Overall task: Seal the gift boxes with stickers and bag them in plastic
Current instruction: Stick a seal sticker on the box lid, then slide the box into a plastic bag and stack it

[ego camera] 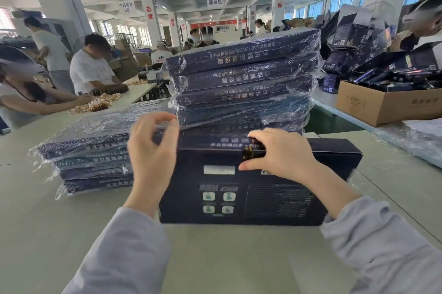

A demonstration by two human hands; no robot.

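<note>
Pinching gold sticker [248, 152] onto closed gift box [239, 200]: right grip [282, 155]; left grip [153, 150] blurred, state untellable; carton [382, 108] holds dark packs [394, 78].

Wears a long-sleeved top of soft, pale grey fabric, plain all over. Shows the left sleeve [126, 253] loose and lightly creased, ending at a simple cuff above the wrist. Shows the right sleeve [382, 246] the same grey, with folds bunched near its cuff. Leaves the left hand [153, 147] and the right hand [282, 152] bare past the cuffs.
</note>
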